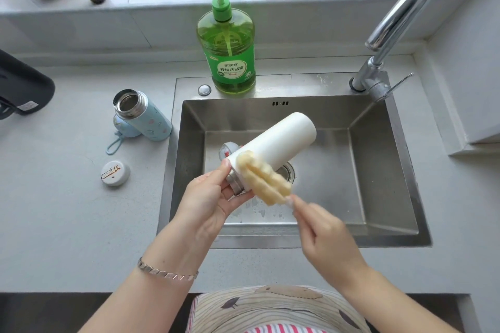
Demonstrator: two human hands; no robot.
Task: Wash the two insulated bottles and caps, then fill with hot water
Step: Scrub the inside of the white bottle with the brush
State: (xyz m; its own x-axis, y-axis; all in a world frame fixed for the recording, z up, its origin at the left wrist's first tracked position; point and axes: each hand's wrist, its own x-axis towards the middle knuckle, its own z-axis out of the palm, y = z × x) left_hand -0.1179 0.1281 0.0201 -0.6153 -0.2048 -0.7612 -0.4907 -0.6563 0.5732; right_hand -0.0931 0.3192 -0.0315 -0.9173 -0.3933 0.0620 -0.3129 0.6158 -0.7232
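Gripping: left hand closed round white bottle neck over sink;
Scrubbing: right hand fingers pinching sponge brush handle, at bottle's 6 o'clock

We read 柠檬洗洁精 on the green label of the detergent bottle at the sink's far edge; the brand line above looks like 家家宜.
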